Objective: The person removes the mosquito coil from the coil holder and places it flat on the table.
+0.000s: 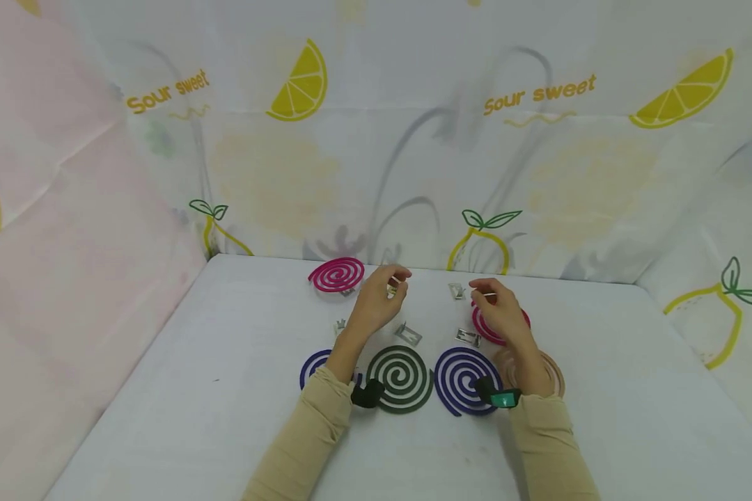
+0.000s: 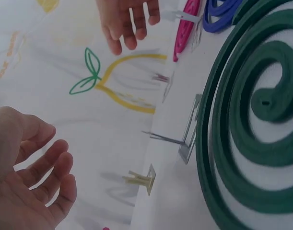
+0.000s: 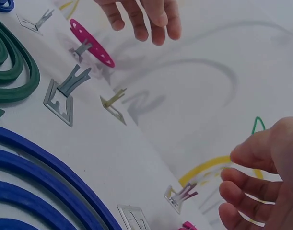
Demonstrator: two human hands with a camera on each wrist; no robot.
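Note:
My left hand hovers over the far side of the table, fingers loosely curved and holding nothing. A yellowish metal coil stand is close by it, partly covered in the head view. To its left, a pink mosquito coil rests raised on a stand. My right hand is also bare, its fingers relaxed above a second pink coil, which it partly hides. Silver stands with upright prongs lie around the hands, among them one stand in the middle and another stand at right.
Nearer me lie a blue coil half under the left forearm, a green coil, another blue coil and a brown coil beneath the right wrist. Printed cloth walls enclose the white table.

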